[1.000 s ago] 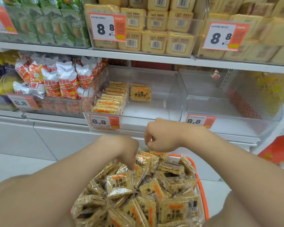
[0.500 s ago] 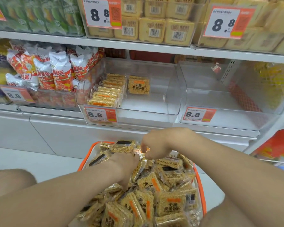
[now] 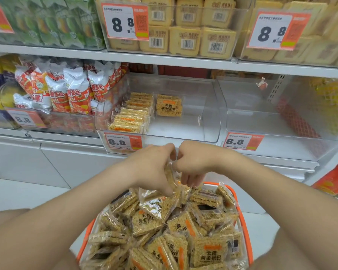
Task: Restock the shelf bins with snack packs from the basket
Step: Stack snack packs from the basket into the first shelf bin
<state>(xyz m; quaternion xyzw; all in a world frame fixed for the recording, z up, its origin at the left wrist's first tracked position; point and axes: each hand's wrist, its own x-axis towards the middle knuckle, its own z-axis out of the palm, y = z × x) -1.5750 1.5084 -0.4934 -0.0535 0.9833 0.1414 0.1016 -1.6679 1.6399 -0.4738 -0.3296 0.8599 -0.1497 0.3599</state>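
Snack packs [image 3: 209, 252] are clear-wrapped golden grainy squares bearing orange labels.

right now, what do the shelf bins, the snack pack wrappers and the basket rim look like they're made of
The shelf bins: clear rigid plastic, probably acrylic; contents show through the walls, which catch glare. The snack pack wrappers: thin glossy transparent film, crinkled with highlights, grainy cake visible inside. The basket rim: smooth orange plastic by its look, slightly shiny.
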